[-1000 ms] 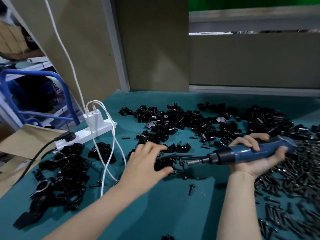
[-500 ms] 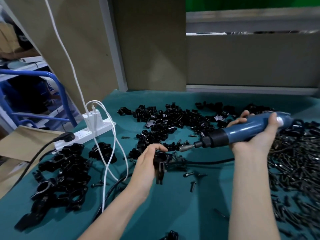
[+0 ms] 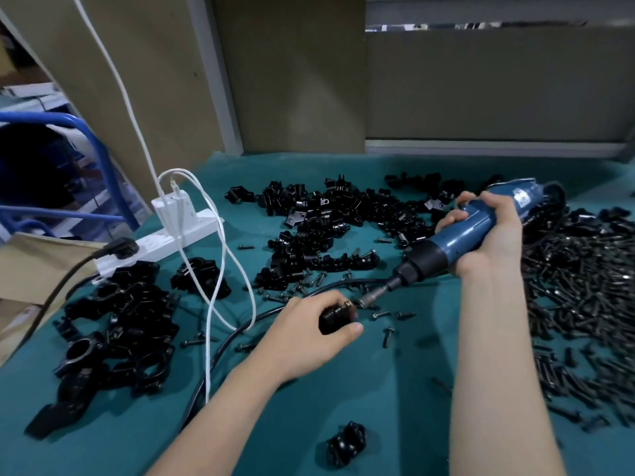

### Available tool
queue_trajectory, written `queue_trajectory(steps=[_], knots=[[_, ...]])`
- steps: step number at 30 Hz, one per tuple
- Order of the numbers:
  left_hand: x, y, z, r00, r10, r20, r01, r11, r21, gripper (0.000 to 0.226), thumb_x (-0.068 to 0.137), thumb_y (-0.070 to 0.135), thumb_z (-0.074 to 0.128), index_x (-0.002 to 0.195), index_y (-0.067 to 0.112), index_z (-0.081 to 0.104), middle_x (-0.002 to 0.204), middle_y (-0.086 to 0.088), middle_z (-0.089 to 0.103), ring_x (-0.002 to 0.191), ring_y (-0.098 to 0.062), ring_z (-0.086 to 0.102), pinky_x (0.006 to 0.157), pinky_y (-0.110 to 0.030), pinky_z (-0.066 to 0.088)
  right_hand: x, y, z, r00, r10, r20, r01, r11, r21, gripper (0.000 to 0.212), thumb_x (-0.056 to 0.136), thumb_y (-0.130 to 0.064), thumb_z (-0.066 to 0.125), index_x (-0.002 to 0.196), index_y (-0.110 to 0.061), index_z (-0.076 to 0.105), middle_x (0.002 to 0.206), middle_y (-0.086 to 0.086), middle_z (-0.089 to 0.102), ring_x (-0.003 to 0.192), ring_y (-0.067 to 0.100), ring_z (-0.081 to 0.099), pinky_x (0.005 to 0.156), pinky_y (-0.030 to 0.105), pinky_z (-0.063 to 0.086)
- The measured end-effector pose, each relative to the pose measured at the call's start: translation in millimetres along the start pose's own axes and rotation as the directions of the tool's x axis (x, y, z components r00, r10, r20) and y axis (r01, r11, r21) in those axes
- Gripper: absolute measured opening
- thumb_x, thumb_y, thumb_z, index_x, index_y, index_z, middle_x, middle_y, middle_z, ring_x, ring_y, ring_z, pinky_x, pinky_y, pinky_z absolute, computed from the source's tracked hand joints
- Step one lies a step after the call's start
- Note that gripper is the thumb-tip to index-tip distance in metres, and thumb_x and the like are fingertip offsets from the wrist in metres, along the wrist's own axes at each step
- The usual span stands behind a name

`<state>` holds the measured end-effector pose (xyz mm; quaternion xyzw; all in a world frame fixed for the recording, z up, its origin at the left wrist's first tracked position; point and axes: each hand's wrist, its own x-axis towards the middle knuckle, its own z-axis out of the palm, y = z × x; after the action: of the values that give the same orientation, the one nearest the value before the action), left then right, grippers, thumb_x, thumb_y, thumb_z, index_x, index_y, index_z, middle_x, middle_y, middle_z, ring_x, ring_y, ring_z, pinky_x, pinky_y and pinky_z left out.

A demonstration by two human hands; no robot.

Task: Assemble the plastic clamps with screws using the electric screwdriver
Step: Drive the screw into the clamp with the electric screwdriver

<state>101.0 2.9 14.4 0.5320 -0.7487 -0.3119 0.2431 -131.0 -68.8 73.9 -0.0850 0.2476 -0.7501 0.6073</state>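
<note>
Table (image 3: 378, 389): screws (image 3: 577, 286) heaped right of the plastic clamp (image 3: 335, 317), within reach.
Left hand (image 3: 305, 334): fingers curled round the plastic clamp, steadying it.
Right hand (image 3: 491, 235): fingers wrapped round the electric screwdriver (image 3: 457, 240), bit aimed at the plastic clamp.

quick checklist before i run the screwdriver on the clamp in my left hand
1. Clamp held firm: ok. The left hand grips the clamp just above the green cloth.
2. Tool held firm: ok. The right hand grips the screwdriver around its blue body.
3. Bit aimed: ok. The bit slants down toward the clamp's upper end.
4. Bit engaged in a screw head: cannot tell; the contact spot is too small and blurred.
5. Screw seated straight in the clamp: cannot tell; fingers cover most of it.
6. Spare screws at hand: ok. Loose screws lie on the cloth beside the left hand.
</note>
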Motion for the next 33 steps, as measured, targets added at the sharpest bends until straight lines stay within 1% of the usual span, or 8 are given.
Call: queue_trajectory(steps=[2,4,7,12,18,24,29,33], knots=[[1,-3,3,0.999,0.033,-0.032,-0.03,0.995,0.097,0.025,0.076,0.062,0.057,0.081,0.038,0.056,0.07,0.018,0.059,0.073,0.0,0.053,0.063,-0.019,0.042,3,7,-2,1.0,0.016,-0.017,-0.015,1.0,0.019,0.01,0.084,-0.016,0.059,0.077,-0.015,0.052,0.069,-0.005,0.059,0.047,0.009,0.045,0.048,0.018,0.042],[3,-4,4,0.996,0.062,-0.063,-0.051,0.986,0.156,0.025,0.079,0.058,0.059,0.078,0.033,0.054,0.064,0.011,0.057,0.066,-0.002,0.052,0.061,-0.022,0.041,6,14,-5,0.999,0.03,-0.042,-0.03,0.999,0.017,0.01,0.084,-0.016,0.058,0.076,-0.015,0.053,0.069,-0.006,0.058,0.047,0.009,0.044,0.048,0.018,0.042],[4,-7,6,0.993,0.087,-0.082,-0.076,0.988,0.138,0.021,0.083,0.046,0.064,0.075,0.03,0.054,0.06,0.01,0.056,0.059,-0.008,0.052,0.061,-0.026,0.044,9,21,-11,0.997,0.055,-0.057,-0.052,0.997,0.052,0.008,0.084,-0.018,0.058,0.08,-0.016,0.052,0.072,-0.008,0.056,0.048,0.008,0.044,0.05,0.019,0.041],[6,-9,11,0.983,0.131,-0.132,-0.114,0.985,0.129,0.02,0.08,0.038,0.066,0.07,0.025,0.054,0.049,0.009,0.047,0.053,-0.009,0.047,0.052,-0.02,0.036,12,20,-17,0.996,0.065,-0.069,-0.06,0.996,0.07,0.011,0.083,-0.021,0.058,0.077,-0.015,0.051,0.068,-0.007,0.057,0.046,0.008,0.044,0.048,0.018,0.041],[8,-11,14,0.981,0.127,-0.15,-0.113,0.989,0.096,0.021,0.079,0.033,0.068,0.066,0.029,0.052,0.046,0.015,0.048,0.049,-0.005,0.046,0.05,-0.016,0.034,11,23,-15,0.996,0.063,-0.06,-0.058,0.995,0.084,0.011,0.084,-0.02,0.057,0.076,-0.016,0.051,0.066,-0.007,0.057,0.045,0.008,0.044,0.048,0.018,0.041],[9,-12,14,0.981,0.126,-0.145,-0.114,0.989,0.089,0.028,0.079,0.035,0.068,0.062,0.035,0.046,0.046,0.011,0.044,0.047,-0.008,0.044,0.049,-0.018,0.034,11,25,-17,0.997,0.064,-0.041,-0.06,0.994,0.093,0.01,0.083,-0.021,0.058,0.077,-0.016,0.052,0.07,-0.008,0.058,0.046,0.007,0.044,0.049,0.018,0.041],[9,-12,13,0.982,0.119,-0.149,-0.113,0.992,0.046,0.022,0.075,0.041,0.062,0.061,0.037,0.046,0.047,0.01,0.046,0.047,-0.008,0.043,0.049,-0.018,0.034,10,28,-17,0.999,0.045,-0.019,-0.043,0.994,0.096,0.008,0.084,-0.021,0.058,0.081,-0.013,0.058,0.073,-0.007,0.061,0.046,0.008,0.046,0.048,0.018,0.043],[10,-12,14,0.984,0.115,-0.137,-0.107,0.992,0.062,0.021,0.076,0.042,0.063,0.063,0.035,0.048,0.05,0.006,0.051,0.048,-0.01,0.043,0.049,-0.02,0.035,11,28,-18,0.999,0.044,0.007,-0.045,0.993,0.112,0.009,0.085,-0.022,0.057,0.079,-0.015,0.054,0.072,-0.007,0.059,0.046,0.008,0.046,0.047,0.019,0.043]])
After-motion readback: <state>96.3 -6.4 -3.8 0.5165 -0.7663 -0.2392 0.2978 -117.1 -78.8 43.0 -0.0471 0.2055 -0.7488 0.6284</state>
